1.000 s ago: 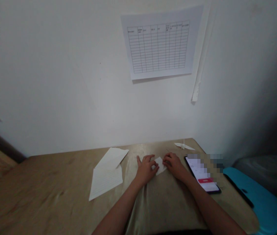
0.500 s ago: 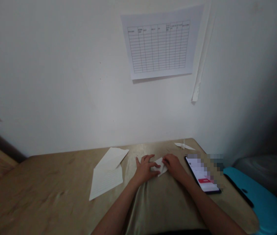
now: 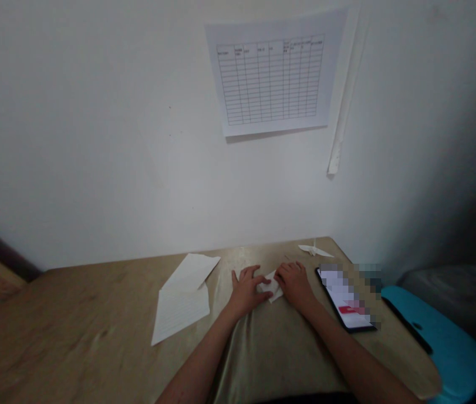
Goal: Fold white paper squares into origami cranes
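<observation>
A small folded piece of white paper (image 3: 270, 285) lies on the tan table (image 3: 95, 320) between my hands. My left hand (image 3: 246, 289) rests on its left part with fingers spread flat, pressing it down. My right hand (image 3: 293, 283) has its fingers curled and bunched on the paper's right edge, covering part of it. Both forearms reach in from the bottom of the view.
Two sheets of lined white paper (image 3: 183, 300) lie left of my hands. A folded paper crane (image 3: 314, 250) sits near the table's far right corner. A lit phone (image 3: 345, 300) lies right of my right hand, and beyond it a blue stool (image 3: 440, 342). A printed table sheet (image 3: 271, 81) hangs on the wall.
Both hands have drawn closer together over the small paper, and the right hand now covers more of it. The view has shifted slightly.
</observation>
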A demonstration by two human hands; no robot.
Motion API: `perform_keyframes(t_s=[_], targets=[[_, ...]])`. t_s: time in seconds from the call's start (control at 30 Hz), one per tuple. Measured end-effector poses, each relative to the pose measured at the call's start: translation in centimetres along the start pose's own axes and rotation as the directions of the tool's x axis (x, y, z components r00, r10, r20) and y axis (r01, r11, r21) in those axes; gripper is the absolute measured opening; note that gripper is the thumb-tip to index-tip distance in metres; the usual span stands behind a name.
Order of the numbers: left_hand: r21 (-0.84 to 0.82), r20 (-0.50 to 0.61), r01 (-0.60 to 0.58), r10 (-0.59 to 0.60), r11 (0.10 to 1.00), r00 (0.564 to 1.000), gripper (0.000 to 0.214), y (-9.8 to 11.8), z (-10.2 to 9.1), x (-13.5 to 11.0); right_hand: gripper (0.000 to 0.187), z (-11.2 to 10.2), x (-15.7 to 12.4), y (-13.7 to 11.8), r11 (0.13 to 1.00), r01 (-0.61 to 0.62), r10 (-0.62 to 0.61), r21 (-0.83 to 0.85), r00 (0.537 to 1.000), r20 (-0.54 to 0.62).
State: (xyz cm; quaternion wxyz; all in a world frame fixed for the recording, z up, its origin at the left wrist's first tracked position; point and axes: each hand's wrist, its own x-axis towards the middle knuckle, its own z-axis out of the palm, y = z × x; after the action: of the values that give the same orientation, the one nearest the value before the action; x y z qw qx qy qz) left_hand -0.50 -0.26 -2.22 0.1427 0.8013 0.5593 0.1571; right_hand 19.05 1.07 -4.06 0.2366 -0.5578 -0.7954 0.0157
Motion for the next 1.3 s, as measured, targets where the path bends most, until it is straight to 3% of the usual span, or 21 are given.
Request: perform_keyframes(t_s=[0.1,0.23,0.67,0.9,1.3], targets=[[-0.006,-0.024,0.015,-0.015,1.0,1.0,0.029,0.1,0.2,0.0,0.013,0.1,0.0,0.0,1.0,-0.008,0.008,-0.004,1.0,-0.005],[-0.01,-0.019,0.032,-0.032,0.999,0.999,0.041,0.5,0.2,0.0,0.013,0.0,-0.1,-0.2,1.0,-0.016,0.016,-0.01,1.0,-0.008],[0.007,-0.005,0.043,-0.043,0.999,0.999,0.048,0.3,0.3,0.1,0.014,-0.3,-0.2,-0.5,0.999,-0.043,0.044,-0.033,0.999,0.006],[-0.014,0.057,0.043,-0.042,0.999,0.997,0.06,0.0,-0.1,0.1,0.018,-0.5,-0.4,0.8,0.99,-0.05,0.041,0.134,0.997,0.067],[-0.071,0.044,0.06,-0.057,0.996,0.997,0.061,0.4,-0.6,-0.2,0.021,-1.5,-0.8,3.6,0.931,-0.059,0.007,0.361,0.99,0.144]])
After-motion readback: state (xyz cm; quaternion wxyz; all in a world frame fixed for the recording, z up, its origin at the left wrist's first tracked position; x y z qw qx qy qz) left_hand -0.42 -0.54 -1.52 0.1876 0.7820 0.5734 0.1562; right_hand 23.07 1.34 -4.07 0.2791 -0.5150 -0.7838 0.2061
